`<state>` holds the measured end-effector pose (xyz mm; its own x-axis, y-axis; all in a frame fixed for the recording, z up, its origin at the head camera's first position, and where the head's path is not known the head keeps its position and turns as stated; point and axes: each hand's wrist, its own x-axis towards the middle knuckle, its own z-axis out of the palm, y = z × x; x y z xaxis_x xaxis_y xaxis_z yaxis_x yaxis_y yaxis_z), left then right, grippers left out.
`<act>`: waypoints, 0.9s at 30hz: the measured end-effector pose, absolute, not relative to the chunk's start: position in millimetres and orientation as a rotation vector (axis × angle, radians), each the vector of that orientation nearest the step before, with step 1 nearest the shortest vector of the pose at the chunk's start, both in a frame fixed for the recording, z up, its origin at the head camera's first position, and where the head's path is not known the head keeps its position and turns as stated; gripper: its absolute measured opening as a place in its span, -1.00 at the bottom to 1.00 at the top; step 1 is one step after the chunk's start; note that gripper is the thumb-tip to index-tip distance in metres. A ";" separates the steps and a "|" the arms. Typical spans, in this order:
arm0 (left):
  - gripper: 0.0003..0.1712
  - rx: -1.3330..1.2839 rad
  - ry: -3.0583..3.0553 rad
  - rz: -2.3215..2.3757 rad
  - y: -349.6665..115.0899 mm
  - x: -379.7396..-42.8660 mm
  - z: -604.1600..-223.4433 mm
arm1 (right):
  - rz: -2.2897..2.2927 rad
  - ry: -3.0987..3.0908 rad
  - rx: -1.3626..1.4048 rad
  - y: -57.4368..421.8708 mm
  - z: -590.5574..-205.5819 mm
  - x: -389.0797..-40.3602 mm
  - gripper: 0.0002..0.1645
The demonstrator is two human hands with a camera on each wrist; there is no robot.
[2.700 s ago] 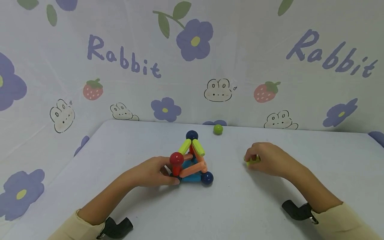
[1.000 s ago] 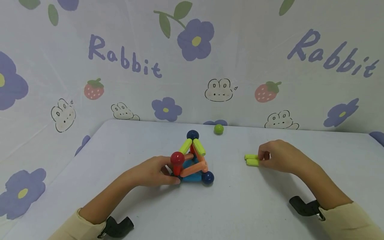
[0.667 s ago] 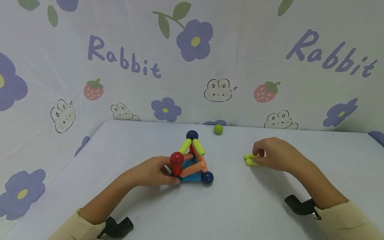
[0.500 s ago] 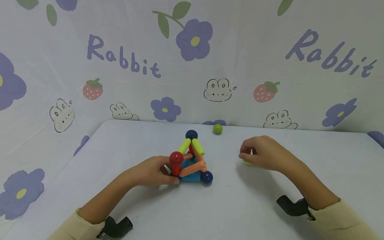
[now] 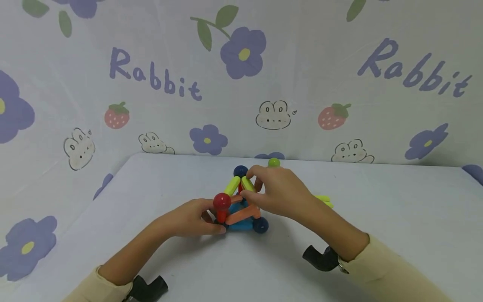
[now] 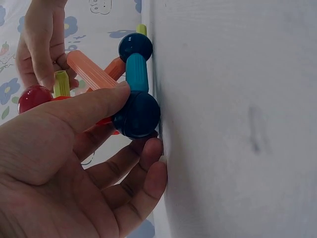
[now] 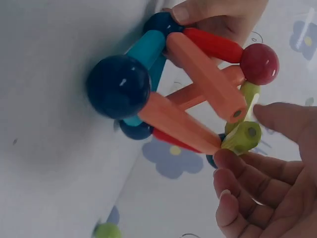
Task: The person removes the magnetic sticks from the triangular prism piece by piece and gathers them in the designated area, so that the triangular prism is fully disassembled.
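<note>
A ball-and-stick magnetic model stands on the table. It has dark blue balls, a red ball (image 5: 222, 201), orange sticks (image 7: 208, 74), blue sticks (image 6: 137, 72) and red ones. At its near-left corner the left hand (image 5: 190, 218) holds a dark blue ball (image 6: 137, 114) between thumb and fingers. Two yellow-green sticks slope down from the top dark blue ball (image 5: 240, 171); one (image 7: 247, 134) has a free end. Around that stick is the right hand (image 5: 281, 191), thumb and fingers apart; a fingertip appears to touch it, while the thumb looks separate in the right wrist view.
Loose yellow-green sticks (image 5: 324, 200) lie on the white table (image 5: 396, 209), partly behind the right forearm. A green ball (image 5: 273, 162) sits near the back edge. Behind the table hangs a printed cloth (image 5: 302, 75).
The right hand has left the loose yellow-green sticks on the right and moved left to the model's sloping stick. The left hand keeps its hold; the model stands in place.
</note>
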<state>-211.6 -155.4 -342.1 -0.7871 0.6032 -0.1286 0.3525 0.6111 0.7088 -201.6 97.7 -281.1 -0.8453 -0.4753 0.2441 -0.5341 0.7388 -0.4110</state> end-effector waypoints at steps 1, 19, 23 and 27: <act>-0.57 0.768 2.483 0.982 -155.2 -211.5 -342.3 | 0.724 -2.822 0.816 96.4 -281.3 -201.7 -0.57; -0.57 0.738 2.501 0.968 -153.8 -211.1 -340.2 | 0.679 -2.797 0.902 108.8 -291.1 -209.7 -0.56; -0.57 0.730 2.506 0.963 -153.4 -210.7 -339.9 | 0.723 -2.790 0.876 113.0 -293.5 -212.0 -0.62; -0.57 0.724 2.505 0.968 -153.3 -209.7 -339.7 | 0.756 -2.769 0.878 116.5 -296.2 -214.3 -0.74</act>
